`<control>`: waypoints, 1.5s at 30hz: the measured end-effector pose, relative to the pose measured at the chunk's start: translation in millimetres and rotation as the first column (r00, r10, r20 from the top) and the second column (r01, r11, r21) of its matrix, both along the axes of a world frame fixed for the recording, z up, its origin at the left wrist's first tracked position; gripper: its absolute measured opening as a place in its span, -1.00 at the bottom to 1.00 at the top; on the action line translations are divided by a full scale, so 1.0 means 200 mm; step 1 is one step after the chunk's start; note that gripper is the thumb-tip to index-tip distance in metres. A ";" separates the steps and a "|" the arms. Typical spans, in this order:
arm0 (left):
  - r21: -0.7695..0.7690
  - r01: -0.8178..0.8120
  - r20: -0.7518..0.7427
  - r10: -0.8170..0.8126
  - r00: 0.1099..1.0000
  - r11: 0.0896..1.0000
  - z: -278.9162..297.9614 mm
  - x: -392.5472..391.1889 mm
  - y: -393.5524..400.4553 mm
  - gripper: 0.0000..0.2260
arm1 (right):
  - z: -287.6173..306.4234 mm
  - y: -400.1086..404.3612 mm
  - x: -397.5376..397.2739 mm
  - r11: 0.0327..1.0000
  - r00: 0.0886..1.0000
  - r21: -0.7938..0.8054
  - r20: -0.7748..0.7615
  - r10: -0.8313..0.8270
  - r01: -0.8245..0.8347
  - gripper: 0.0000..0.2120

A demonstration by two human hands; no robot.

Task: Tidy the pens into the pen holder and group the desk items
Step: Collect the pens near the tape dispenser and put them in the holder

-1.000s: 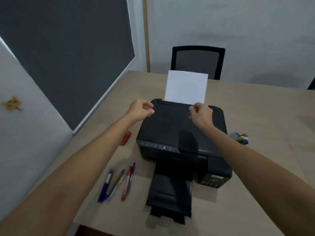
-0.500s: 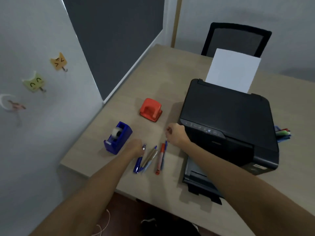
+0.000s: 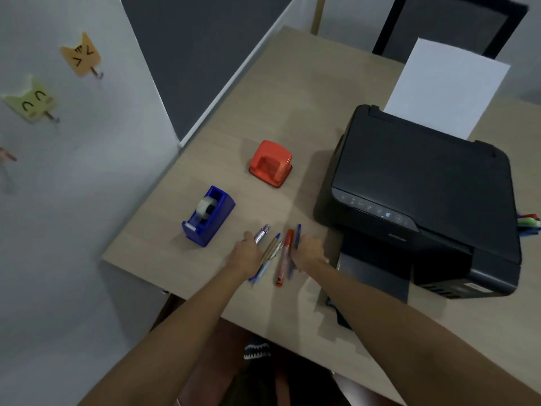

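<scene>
While both hands lie loose beside the pens near the tabletop front edge, push together, then grab.

i see the pens lying flat near the counter's front edge, almost parallel: blue ones and a red one. beside them stand a blue tape dispenser and a red hole punch.
</scene>
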State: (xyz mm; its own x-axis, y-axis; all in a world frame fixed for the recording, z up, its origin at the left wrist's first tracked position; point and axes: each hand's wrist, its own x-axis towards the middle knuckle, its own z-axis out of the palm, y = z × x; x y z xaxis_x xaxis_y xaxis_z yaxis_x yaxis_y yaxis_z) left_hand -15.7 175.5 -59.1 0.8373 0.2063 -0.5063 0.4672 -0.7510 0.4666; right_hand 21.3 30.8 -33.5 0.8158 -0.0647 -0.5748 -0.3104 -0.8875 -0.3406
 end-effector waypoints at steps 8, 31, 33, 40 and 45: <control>0.103 0.153 0.042 -0.158 0.987 0.983 -0.04 -0.01 0.00 -0.79 | -0.03 -0.04 0.02 0.994 0.993 -0.019 -0.033 -0.112 0.111 -0.71; -0.089 -0.098 0.011 0.099 0.995 0.991 -0.03 -0.10 -0.07 -0.68 | -0.02 -0.01 -0.03 0.984 0.990 0.114 -0.005 -0.140 0.139 -0.63; -0.029 -0.028 0.014 0.028 1.000 0.999 -0.03 -0.08 -0.10 -0.74 | 0.01 -0.04 -0.03 0.982 0.992 0.143 0.018 -0.128 0.125 -0.65; -0.153 -0.040 -0.079 0.028 0.996 0.987 0.08 -0.04 0.00 -0.77 | 0.32 -0.07 -0.02 0.921 0.987 0.379 0.158 0.034 -0.093 -0.84; -0.637 -0.178 -0.033 0.205 0.978 0.750 0.46 0.07 0.03 -0.87 | 0.74 -0.25 0.05 0.803 0.921 0.587 0.359 -0.150 -0.098 -0.74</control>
State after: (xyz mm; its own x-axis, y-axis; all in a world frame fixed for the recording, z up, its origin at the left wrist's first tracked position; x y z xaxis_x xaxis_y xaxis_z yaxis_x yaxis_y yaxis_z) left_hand -1.4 180.7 33.6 0.8360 0.0079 -0.5486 0.5414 -0.1740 0.8225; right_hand 32.0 -18.5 114.0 0.9742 0.1569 -0.1622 -0.0707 -0.4704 -0.8796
